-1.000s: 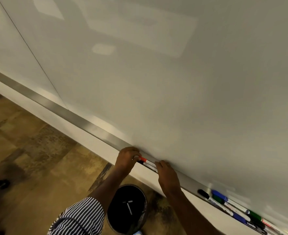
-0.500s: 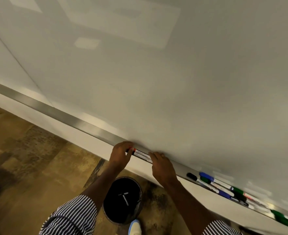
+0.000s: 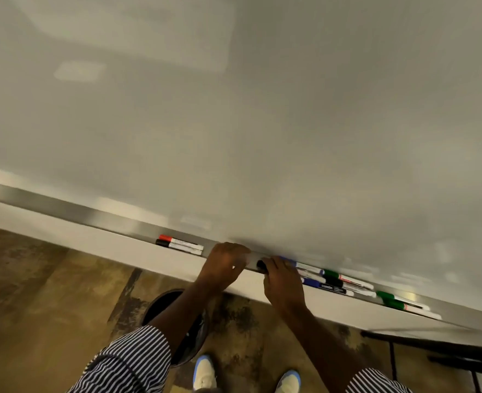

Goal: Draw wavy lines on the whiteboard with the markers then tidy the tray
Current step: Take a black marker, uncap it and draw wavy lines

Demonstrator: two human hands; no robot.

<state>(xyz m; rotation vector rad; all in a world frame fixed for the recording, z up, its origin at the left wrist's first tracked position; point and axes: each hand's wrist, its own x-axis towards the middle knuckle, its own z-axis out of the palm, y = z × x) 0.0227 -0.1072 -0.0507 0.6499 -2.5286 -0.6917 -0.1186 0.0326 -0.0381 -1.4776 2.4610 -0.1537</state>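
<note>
Head view, only one angle to go on. Both hands down at the tray (image 3: 63, 207), the metal ledge under the whiteboard (image 3: 262, 123). Right hand (image 3: 283, 282) curled around a black-capped marker (image 3: 261, 265), cap end poking out toward the left hand (image 3: 225, 265). Left hand with fingers bent at the tray's front lip; too blurry to say whether anything is pinched in there, so cannot tell on that one.

Well out past the left hand: a red marker (image 3: 181, 241) and a black marker (image 3: 178, 246) lying side by side, lined up neatly along the tray. Just beyond the right hand: a messy bunch of blue, green and red markers (image 3: 336, 279), some overlapping, then a couple of green markers (image 3: 401, 303) further along. Board looks blank from here, no wavy lines in sight.

Stuff that could go wrong, probably:
- Narrow tray with an open front edge, so any nudge outward could roll a marker off. Black bin (image 3: 177, 327) and the floor directly under the hands, shoes (image 3: 204, 373) right there too.
- Dragging the held marker sideways could bump the pile touching the right hand's far side and scatter it.
- Loose cap plus a clean board right behind the knuckles means stray marks.

Room to move: open stretch of tray between the left hand and the tidy pair, good spot for sliding the next one along. Tight on the right-hand side. Dark frame (image 3: 432, 347) low and beyond the right forearm, out of the way for now.
</note>
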